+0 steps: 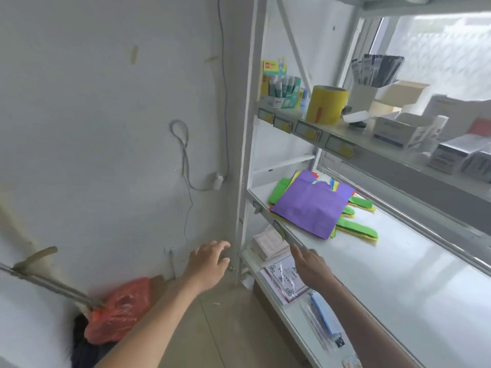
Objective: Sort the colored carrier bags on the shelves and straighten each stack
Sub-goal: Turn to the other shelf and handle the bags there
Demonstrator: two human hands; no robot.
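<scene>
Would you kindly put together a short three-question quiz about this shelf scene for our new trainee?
1. True or false: the left hand is gripping a carrier bag.
2. Which colour of bag lies on top of the pile of carrier bags? A) red B) purple C) yellow
3. Fill in: the yellow roll stands on the shelf ______ the one holding the bags.

Key:
1. False; both the left hand and the right hand are open and empty, in front of the shelf edge.
2. B, the purple bag.
3. above
</scene>
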